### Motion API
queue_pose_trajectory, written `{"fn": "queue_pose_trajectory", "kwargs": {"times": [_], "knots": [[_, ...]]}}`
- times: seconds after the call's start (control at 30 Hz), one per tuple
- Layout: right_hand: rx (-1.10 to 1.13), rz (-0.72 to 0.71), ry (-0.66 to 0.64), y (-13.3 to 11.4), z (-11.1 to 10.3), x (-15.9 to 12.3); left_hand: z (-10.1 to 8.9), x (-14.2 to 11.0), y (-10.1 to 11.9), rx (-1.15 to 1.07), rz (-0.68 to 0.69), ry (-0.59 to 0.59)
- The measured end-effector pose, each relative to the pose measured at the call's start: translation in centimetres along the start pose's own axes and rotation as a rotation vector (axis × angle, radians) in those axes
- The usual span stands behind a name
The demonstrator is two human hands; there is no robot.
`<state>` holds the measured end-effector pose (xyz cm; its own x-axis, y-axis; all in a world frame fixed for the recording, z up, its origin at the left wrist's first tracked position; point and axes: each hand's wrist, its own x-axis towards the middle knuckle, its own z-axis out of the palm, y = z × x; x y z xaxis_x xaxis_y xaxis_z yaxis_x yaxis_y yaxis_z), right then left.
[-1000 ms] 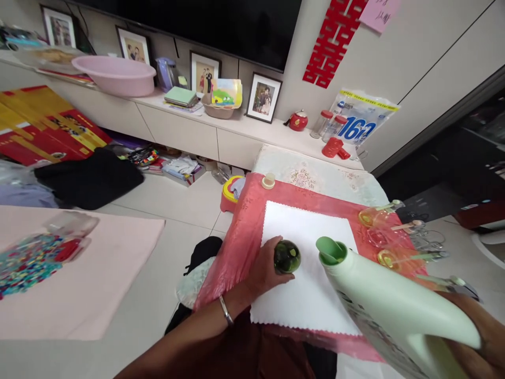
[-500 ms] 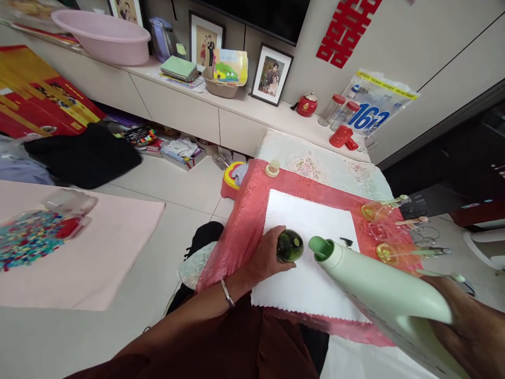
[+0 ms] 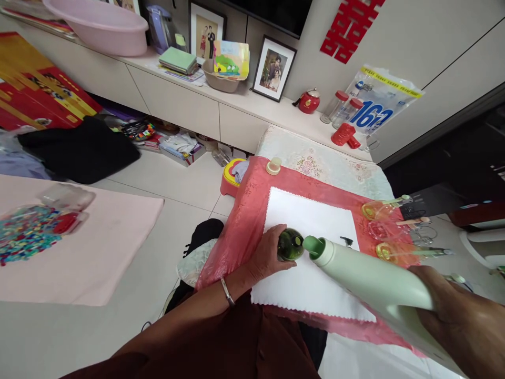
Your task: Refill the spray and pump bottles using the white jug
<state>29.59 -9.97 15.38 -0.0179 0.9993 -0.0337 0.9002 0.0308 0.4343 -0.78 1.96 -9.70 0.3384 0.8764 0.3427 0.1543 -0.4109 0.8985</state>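
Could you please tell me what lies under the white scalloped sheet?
Red cloth shows around the white sheet, so it probably continues underneath. Anything else directly beneath is covered and cannot be seen.

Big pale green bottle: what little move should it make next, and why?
Maybe ease the big pale green bottle slightly so its spout lines up over the mouth of the small dark green bottle. The spout looks right beside that mouth, not clearly over it. The left hand grips the small bottle and the right hand the big one.
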Motion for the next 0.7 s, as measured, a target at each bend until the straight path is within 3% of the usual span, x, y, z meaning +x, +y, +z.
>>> {"fn": "queue_pose_trajectory", "kwargs": {"times": [0.13, 0.47, 0.7], "knots": [[-0.022, -0.026, 0.018, -0.6, -0.9, 0.5, 0.0, 0.0, 0.0, -0.001, 0.000, 0.002], [-0.001, 0.041, -0.152, -0.3, -1.3, 1.1, 0.1, 0.0, 0.0, -0.010, 0.000, 0.006], [-0.029, 0.032, -0.145, -0.6, -1.6, 1.3, 0.1, 0.0, 0.1, 0.000, -0.005, 0.004]]}}
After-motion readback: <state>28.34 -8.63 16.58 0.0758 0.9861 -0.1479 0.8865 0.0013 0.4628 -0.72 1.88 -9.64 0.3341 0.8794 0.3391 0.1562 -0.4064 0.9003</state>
